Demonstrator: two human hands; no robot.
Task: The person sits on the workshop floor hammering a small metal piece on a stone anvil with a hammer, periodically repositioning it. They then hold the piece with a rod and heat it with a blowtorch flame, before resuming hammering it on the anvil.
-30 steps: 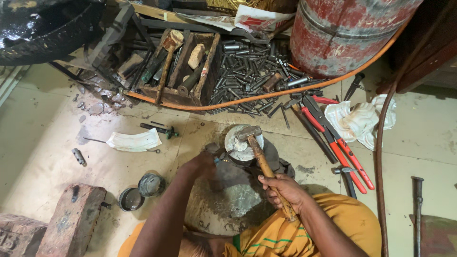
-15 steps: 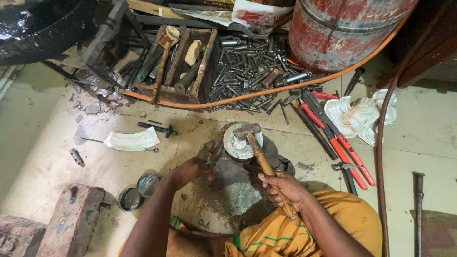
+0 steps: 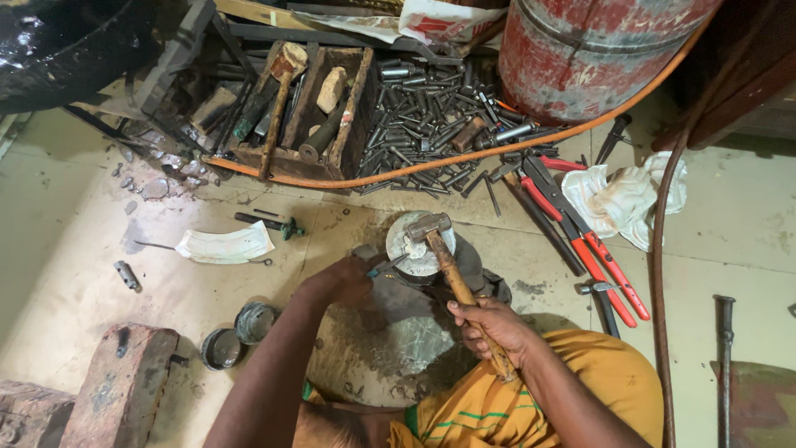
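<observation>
On a workshop floor, the right hand (image 3: 485, 328) grips a wooden-handled hammer (image 3: 444, 257), its head resting on a round metal block (image 3: 414, 249). The left hand (image 3: 340, 282) pinches a small metal piece (image 3: 371, 259) against the block, steadying it.

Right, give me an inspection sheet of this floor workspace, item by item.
Surface: stained concrete floor, gritty, with rubble near the wooden tool tray.
Job's things: hammer, head resting on the round metal block; small metal piece held against the block.
Clutter: heap of bolts and rods, red-handled cutters, white rag, two round cups.
Grippers: right hand wrapped around the hammer handle; left hand, fingers pinching the small piece.
Cables: orange hose across the floor, dark hose beside it.
Surroundings: red drum, black tyre.
</observation>
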